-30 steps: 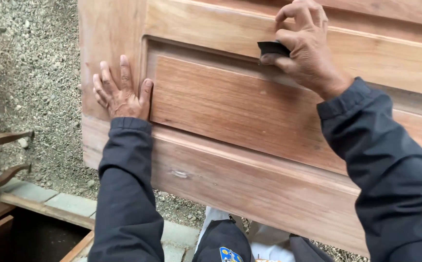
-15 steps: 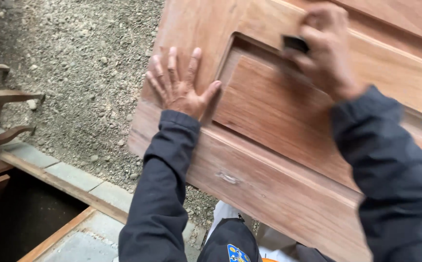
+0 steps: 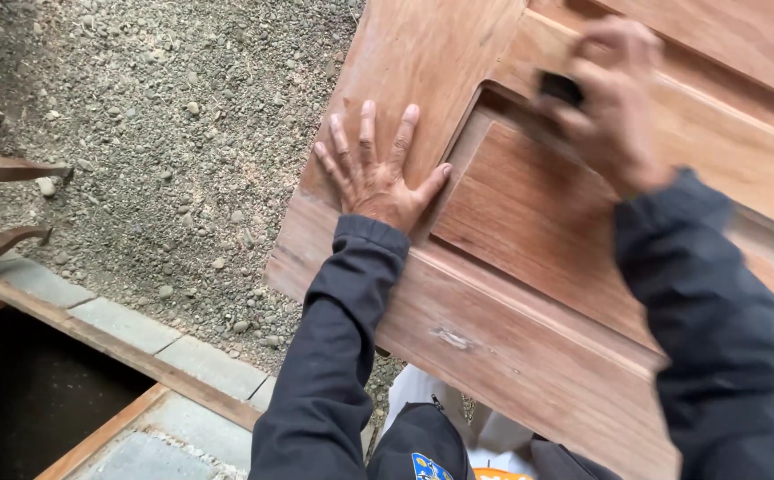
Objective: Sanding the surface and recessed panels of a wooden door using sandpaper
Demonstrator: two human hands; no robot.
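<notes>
The wooden door panel [image 3: 529, 293] filled the frame from twelve to five o'clock, likely heavy, stiff and best braced by its frame rails. The left hand [image 3: 373, 173] lay flat, fingers splayed. The right hand [image 3: 609, 107], blurred, pinched a small dark sanding block [image 3: 560, 87] at one o'clock.
</notes>
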